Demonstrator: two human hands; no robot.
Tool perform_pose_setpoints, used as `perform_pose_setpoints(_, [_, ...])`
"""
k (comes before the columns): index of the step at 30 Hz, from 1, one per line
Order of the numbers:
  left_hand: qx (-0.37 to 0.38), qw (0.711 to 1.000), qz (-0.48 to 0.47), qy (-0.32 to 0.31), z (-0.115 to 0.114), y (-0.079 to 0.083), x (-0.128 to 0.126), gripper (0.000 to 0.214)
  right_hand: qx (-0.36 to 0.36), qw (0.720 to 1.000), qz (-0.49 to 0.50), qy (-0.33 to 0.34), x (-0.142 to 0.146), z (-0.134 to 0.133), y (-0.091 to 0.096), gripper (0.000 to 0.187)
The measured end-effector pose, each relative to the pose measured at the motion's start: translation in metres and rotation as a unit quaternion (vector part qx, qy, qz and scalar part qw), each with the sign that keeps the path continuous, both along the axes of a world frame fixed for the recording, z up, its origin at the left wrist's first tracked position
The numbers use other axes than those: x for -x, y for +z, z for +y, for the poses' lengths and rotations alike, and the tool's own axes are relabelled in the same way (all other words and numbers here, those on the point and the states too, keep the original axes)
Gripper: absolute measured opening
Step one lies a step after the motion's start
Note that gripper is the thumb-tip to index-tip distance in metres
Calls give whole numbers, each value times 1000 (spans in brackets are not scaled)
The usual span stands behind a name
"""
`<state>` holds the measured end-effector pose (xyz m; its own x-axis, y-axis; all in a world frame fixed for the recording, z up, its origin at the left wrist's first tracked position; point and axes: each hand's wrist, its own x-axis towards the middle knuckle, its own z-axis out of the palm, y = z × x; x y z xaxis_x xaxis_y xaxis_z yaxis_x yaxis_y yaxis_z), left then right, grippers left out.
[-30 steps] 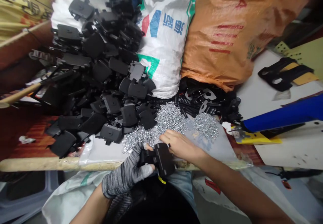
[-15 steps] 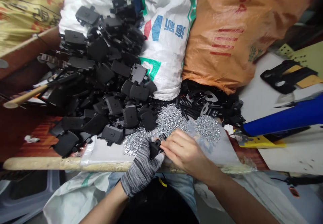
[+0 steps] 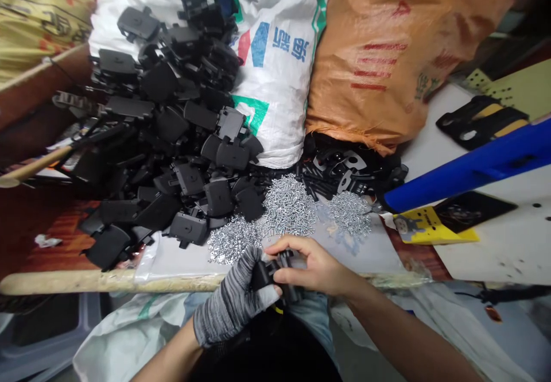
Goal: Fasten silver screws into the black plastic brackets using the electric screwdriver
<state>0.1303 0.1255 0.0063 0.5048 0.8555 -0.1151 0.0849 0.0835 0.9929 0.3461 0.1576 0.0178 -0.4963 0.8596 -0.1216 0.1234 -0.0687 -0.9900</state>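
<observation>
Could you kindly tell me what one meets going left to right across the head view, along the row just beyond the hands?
Black plastic housings → silver washers → screw heap → second screw heap → yellow card → white board

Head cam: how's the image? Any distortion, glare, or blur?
Head view: wide-lens distortion stretches the edges and slightly bows the wooden rail; soft sheen on the orange sack; black parts lose detail in shadow; screws look fairly sharp, with no heavy blur.
</observation>
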Motion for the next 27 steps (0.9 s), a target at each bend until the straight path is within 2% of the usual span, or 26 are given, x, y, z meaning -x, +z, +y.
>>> perform_pose_setpoints(1, [-15,999,22,18,1,0,4,33,-41,999,-10,-8,-2,2,-3,32])
perform_pose_setpoints(3, [-86,988,90,93,7,2,14,23,-154,982,-85,-74,-6,8,-14,20])
perform_pose_setpoints(5, [-181,953,169,173,17,4,26,17,-266,931,-208,-137,-7,12,-28,10])
perform_pose_setpoints(6, [-221,934,200,195,21,5,31,15,-308,903,-265,-139,-5,13,-35,10])
perform_pose_setpoints(8, [-279,910,236,198,29,9,38,15,-369,862,-333,-98,1,11,-49,11])
perform_pose_setpoints(11, [-328,893,248,181,34,16,41,25,-416,824,-379,-67,14,8,-64,9])
perform_pose_setpoints(15, [-364,886,256,129,34,28,35,24,-433,804,-404,-58,23,12,-69,8])
perform_pose_setpoints(17, [-372,884,264,101,35,34,32,21,-430,812,-389,-71,24,17,-63,9])
perform_pose_setpoints(21, [-388,877,275,70,40,41,26,26,-439,841,-236,-211,27,21,-27,8])
perform_pose_setpoints(23, [-401,872,273,68,42,42,22,28,-468,843,-171,-204,30,18,-5,7])
perform_pose_setpoints(25, [-412,867,267,85,42,42,19,28,-493,839,-160,-166,32,13,12,7])
perform_pose_setpoints(27, [-407,872,249,109,41,41,16,28,-482,845,-162,-165,32,7,22,8])
